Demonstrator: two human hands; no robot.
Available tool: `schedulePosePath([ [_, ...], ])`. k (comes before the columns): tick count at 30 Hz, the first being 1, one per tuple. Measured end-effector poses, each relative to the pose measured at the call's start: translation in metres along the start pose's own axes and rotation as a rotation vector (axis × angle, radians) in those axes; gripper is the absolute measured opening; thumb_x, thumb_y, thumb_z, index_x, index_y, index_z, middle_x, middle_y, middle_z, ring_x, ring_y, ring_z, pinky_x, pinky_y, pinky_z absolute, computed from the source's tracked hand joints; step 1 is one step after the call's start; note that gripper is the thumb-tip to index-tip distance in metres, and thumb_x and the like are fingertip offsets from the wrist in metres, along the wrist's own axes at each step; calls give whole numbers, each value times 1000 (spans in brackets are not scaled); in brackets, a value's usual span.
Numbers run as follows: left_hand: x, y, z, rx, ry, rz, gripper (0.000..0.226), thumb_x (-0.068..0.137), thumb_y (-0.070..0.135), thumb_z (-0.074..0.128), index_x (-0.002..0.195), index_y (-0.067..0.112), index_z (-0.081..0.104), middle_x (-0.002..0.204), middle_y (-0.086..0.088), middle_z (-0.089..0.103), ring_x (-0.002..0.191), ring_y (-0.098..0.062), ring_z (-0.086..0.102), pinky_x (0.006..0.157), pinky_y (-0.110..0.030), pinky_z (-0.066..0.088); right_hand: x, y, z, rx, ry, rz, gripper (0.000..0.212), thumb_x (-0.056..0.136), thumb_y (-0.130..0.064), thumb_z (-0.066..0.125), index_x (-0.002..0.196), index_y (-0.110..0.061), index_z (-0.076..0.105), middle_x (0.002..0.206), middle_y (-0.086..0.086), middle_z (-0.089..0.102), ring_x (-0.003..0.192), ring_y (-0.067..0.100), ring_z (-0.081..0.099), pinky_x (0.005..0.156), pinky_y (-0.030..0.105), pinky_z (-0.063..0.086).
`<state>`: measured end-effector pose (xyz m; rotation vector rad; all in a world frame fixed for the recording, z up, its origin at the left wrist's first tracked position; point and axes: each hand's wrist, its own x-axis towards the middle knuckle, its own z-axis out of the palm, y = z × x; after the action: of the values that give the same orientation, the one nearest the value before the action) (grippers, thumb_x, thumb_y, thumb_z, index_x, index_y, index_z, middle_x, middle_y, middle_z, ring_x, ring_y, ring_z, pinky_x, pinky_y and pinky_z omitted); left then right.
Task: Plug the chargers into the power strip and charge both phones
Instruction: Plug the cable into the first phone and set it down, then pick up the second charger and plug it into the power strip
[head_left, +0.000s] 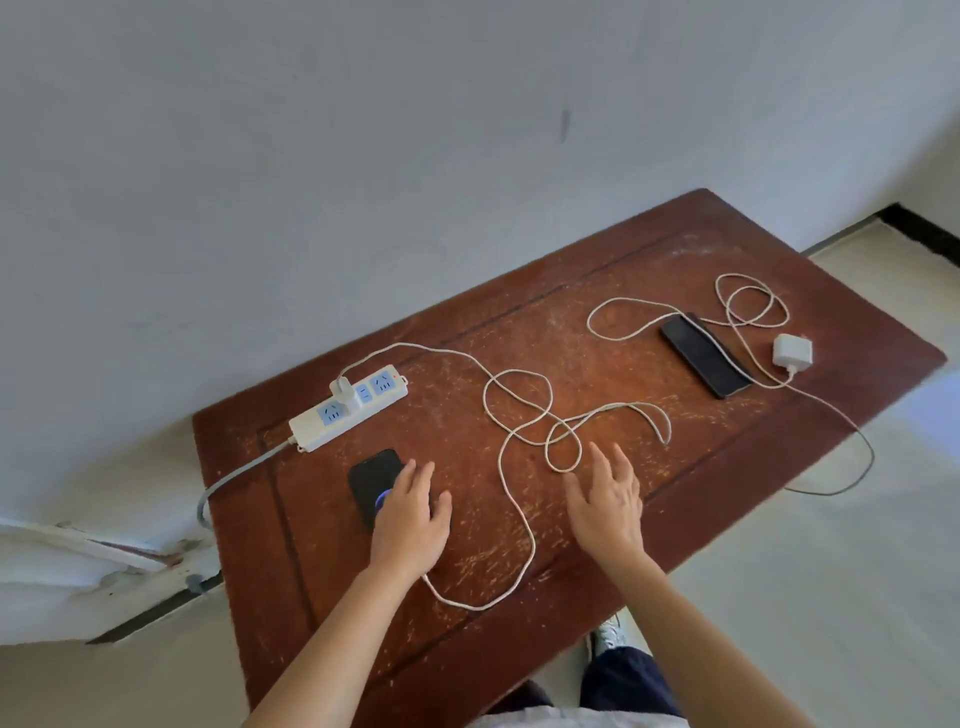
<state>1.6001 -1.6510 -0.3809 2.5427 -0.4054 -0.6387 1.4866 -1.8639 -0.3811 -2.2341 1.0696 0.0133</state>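
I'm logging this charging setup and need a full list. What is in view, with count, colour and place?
Worn reddish-brown wooden table: one, against the pale wall.
White power strip with blue sockets: one, table's left rear.
White charger plugged into the strip: one; its white cable loops across the table towards the left hand.
Loose white charger: one, unplugged, far right; its white cable coils behind the far phone.
Black phone with glowing blue ring: one, near the strip, partly under the left hand.
Black dark-screened phone: one, far right.
Left hand: open, on the near phone.
Right hand: open, empty, over the table.
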Motion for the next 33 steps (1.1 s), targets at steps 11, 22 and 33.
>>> schedulePosePath([
  [11, 2, 158, 55, 160, 72, 254, 60, 103, 42, 43, 157, 22, 25, 166, -5, 23, 152, -23, 22, 121, -48, 23, 33, 110, -86, 238, 74, 157, 60, 100, -41, 50, 153, -22, 29, 164, 10, 19, 150, 31, 18, 120, 51, 21],
  [22, 20, 329, 166, 312, -85, 272, 61, 103, 45, 41, 157, 21, 25, 168, -8, 15, 153, -27, 17, 122, -51, 22, 101, 250, -210, 338, 71, 236, 56, 99, -26, 55, 150, -12, 36, 153, 16, 35, 141, 31, 34, 116, 45, 32],
  [33, 112, 355, 195, 423, -154, 198, 62, 103, 48, 37, 157, 23, 21, 169, -7, 10, 155, -29, 8, 122, -52, 18, 207, 253, -237, 261, 12, 278, 63, 99, -33, 51, 154, -16, 26, 159, 12, 30, 143, 30, 35, 113, 46, 34],
])
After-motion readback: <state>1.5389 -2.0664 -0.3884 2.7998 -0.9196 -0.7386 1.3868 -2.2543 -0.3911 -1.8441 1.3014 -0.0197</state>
